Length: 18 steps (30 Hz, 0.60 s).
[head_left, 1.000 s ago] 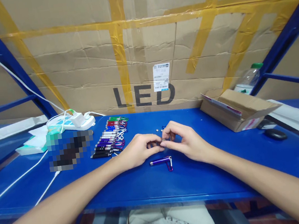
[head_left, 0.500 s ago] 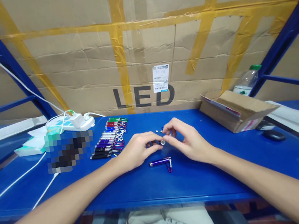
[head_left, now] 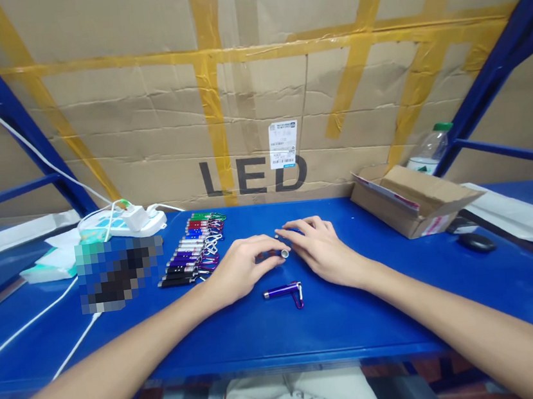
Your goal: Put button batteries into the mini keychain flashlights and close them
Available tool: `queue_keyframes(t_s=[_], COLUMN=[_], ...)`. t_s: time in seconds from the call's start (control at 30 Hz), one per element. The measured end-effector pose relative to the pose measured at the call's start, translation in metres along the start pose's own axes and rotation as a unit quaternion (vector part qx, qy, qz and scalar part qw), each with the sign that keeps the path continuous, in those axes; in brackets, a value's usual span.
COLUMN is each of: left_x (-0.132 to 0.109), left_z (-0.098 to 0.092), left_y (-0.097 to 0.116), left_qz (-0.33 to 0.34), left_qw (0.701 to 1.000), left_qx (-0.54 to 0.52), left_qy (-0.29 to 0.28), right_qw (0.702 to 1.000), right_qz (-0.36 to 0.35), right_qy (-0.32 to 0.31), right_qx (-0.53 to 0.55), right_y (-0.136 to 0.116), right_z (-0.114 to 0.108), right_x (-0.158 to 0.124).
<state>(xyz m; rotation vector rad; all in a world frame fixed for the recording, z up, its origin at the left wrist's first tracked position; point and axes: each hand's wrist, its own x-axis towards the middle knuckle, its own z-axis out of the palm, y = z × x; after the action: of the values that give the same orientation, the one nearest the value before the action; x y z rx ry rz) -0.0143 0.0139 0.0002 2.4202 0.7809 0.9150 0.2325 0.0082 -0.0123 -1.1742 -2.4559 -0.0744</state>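
Black capitals (head_left: pixel 243 176) on the cardboard (head_left: pixel 152 142) read "LED"; print on the white label (head_left: pixel 283 142) is illegible

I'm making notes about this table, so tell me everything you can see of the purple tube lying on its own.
The purple tube is slim, shiny and metallic-looking, with a silver left end and a silver fitting at the right, from which a purple clip angles toward the near side. It lies roughly sideways on the blue table, untouched by the left hand or the right hand beyond it.
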Motion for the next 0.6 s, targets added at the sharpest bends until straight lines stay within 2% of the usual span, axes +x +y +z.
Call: queue_keyframes(t_s=[0.17, 0.33, 0.5, 0.6], left_x=[0.0015, 0.0016, 0.001, 0.001], left_z=[-0.0011, -0.0028, -0.0037, -0.0044], left_y=[-0.0051, -0.0041, -0.002, -0.0023], left_qz=[-0.059, -0.039, -0.015, -0.011], left_qw=[0.998, 0.998, 0.999, 0.998], left_qx=[0.023, 0.031, 0.041, 0.053], left_qy=[0.018, 0.032, 0.028, 0.034], right_qw=[0.999, 0.999, 0.999, 0.999], right_qz=[-0.012, -0.014, -0.033, -0.03], right_qy=[-0.031, -0.034, -0.011, -0.016], right_qx=[-0.032, -0.021, 0.026, 0.01], right_y=[-0.0001, -0.0026, -0.0042, -0.002], right_z=[0.0066, 0.0028, -0.0002, 0.0026], right_x=[-0.0018, 0.0, 0.0009, 0.0002])
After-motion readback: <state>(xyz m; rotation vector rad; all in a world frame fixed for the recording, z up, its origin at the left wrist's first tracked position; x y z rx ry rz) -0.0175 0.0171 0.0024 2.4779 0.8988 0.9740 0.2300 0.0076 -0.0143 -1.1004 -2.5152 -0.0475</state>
